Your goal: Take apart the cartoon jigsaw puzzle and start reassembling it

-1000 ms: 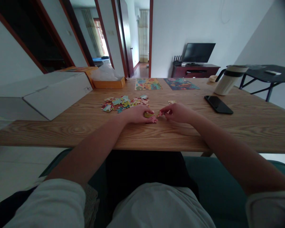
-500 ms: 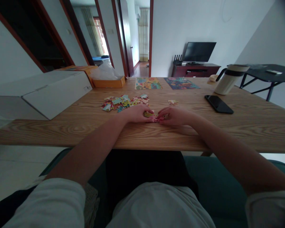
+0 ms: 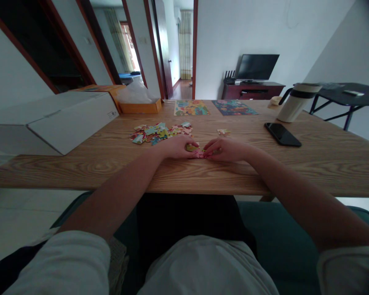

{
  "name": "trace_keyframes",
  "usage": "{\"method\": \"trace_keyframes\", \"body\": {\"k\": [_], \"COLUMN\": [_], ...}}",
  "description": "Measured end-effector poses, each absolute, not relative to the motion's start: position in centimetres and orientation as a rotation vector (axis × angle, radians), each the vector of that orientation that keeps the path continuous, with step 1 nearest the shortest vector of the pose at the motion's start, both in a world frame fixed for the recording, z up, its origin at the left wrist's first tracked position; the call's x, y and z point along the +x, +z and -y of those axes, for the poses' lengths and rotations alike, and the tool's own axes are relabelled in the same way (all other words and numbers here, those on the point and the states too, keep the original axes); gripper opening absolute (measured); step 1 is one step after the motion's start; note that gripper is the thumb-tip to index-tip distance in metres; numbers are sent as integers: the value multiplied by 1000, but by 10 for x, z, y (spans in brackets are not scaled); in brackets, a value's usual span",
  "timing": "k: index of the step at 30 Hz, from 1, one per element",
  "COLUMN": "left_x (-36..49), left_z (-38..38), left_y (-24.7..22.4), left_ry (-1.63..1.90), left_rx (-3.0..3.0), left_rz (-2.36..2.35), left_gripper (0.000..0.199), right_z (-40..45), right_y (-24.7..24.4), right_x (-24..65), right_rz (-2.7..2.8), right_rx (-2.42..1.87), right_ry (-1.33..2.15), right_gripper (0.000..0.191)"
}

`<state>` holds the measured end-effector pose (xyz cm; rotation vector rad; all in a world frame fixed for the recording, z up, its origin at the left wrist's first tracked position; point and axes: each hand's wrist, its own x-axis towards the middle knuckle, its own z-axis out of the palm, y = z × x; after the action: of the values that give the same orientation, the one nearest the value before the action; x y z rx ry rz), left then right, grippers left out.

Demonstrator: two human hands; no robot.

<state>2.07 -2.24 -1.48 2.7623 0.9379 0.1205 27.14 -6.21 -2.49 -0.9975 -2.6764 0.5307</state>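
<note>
Close to the table's front edge, my left hand (image 3: 181, 147) and my right hand (image 3: 223, 149) face each other over a few pink and yellow-green jigsaw puzzle pieces (image 3: 198, 153). The left fingers are curled onto the left side of these pieces. From the right, my right thumb and fingers pinch at the pieces' right side; the exact contact is partly covered by the fingers. A loose heap of puzzle pieces (image 3: 160, 132) lies just beyond my left hand. One pale puzzle piece (image 3: 223, 132) rests apart, beyond my right hand.
Two printed picture sheets (image 3: 192, 108) lie at the table's far edge. A white box (image 3: 70, 119) and an orange tray (image 3: 143, 107) with a plastic bag stand at the left. On the right are a black phone (image 3: 283, 134) and a white jug (image 3: 297, 104).
My right fingers have shifted very slightly over the pink pieces, leaving a little more pink in sight. My left hand stays nearly still.
</note>
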Motion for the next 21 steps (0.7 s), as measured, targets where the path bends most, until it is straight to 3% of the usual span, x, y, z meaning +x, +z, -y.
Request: {"method": "trace_keyframes", "body": {"k": [7, 12, 18, 21], "left_x": [26, 28, 13, -2], "left_z": [20, 24, 29, 17], "left_y": [-23, -19, -6, -2], "left_ry": [95, 67, -12, 122], "left_rx": [2811, 2765, 2633, 2594], "left_rz": [-958, -956, -1002, -1113], "left_gripper": [72, 72, 78, 67], "right_z": [64, 47, 15, 10], "right_y": [-25, -26, -31, -36], "right_x": [270, 290, 332, 339], "right_rz": [2625, 2243, 1791, 1775], "right_rx": [-988, -1130, -1445, -1635], "right_ry": [621, 758, 492, 393], "right_gripper": [23, 38, 30, 28]}}
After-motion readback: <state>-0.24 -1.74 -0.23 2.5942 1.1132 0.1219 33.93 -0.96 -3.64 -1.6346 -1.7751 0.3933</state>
